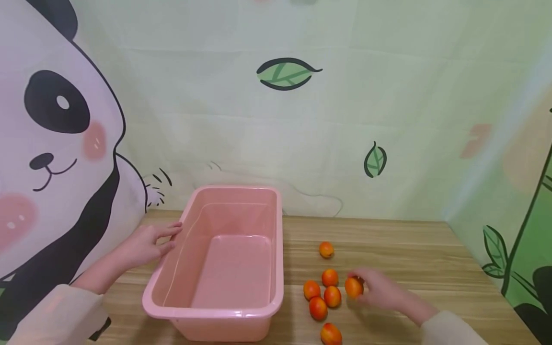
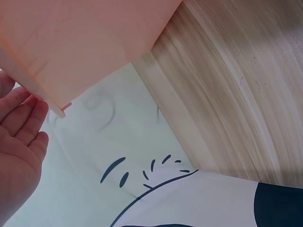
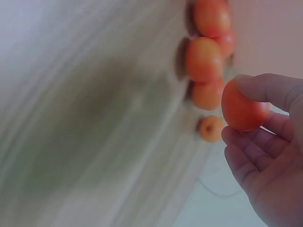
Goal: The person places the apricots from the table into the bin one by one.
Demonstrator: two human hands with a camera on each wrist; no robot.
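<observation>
My right hand (image 1: 379, 290) pinches a round orange-red fruit (image 1: 354, 287) between thumb and fingers, just over the table. In the right wrist view the thumb lies across the top of this fruit (image 3: 244, 106). Several similar fruits (image 1: 318, 308) lie to the left of that hand, some clustered close together. A deep pink plastic basin (image 1: 276, 268) stands left of them, with nothing inside it. At its left rim my left hand (image 1: 144, 244) touches the edge with fairly straight fingers (image 2: 35, 116), seen along the rim in the left wrist view.
The wood-grain table (image 1: 388, 239) meets a cloth backdrop (image 1: 215, 120) printed with a panda and leaves. One fruit (image 1: 326, 249) lies apart toward the back, another (image 1: 331, 334) near the front edge of the view. A small dark object (image 1: 100, 329) shows beside the left sleeve.
</observation>
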